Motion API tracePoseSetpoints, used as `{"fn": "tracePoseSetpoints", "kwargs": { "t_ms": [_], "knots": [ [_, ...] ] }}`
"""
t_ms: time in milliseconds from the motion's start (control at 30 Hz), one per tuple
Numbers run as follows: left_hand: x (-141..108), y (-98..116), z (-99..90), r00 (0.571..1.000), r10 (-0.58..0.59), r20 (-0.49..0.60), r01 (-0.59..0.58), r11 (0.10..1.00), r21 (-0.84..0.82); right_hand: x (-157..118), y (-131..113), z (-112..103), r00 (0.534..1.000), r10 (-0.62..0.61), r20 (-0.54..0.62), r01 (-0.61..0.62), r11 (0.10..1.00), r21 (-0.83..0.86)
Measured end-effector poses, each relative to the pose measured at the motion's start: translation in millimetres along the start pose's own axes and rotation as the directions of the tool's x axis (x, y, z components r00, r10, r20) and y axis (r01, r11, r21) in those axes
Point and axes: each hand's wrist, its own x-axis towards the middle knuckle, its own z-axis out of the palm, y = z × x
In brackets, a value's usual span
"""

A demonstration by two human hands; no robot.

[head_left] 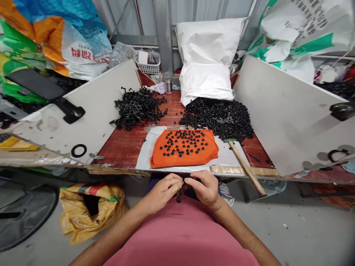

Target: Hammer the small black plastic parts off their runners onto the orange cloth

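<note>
My left hand (pixel 167 187) and my right hand (pixel 204 187) meet just below the table's front edge, fingers closed. Small black parts (pixel 179 198) show between them, pinched in my left hand; what my right fingertips grip is too small to make out. Beyond the hands lies an orange cloth (pixel 183 161) with several small black round pieces standing on it. Behind it to the right is a large heap of black parts (pixel 222 116), and a tangled pile of black branched parts (pixel 137 107) sits at the back left.
A hammer (pixel 246 168) leans over the table's front edge at right. Pale boards (pixel 80 114) (pixel 288 118) wall both sides. A white sack (pixel 208 62) stands at the back. On the floor at left is an open yellow bag (pixel 74 218).
</note>
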Motion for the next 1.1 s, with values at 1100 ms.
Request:
{"fn": "tracePoseSetpoints", "kwargs": {
  "t_ms": [1100],
  "knots": [
    [2,-67,-70.3,0.836,-0.305,-0.457,0.195,0.942,-0.273,81,74,63,0.821,0.267,0.504,-0.089,0.933,-0.35]
  ]
}}
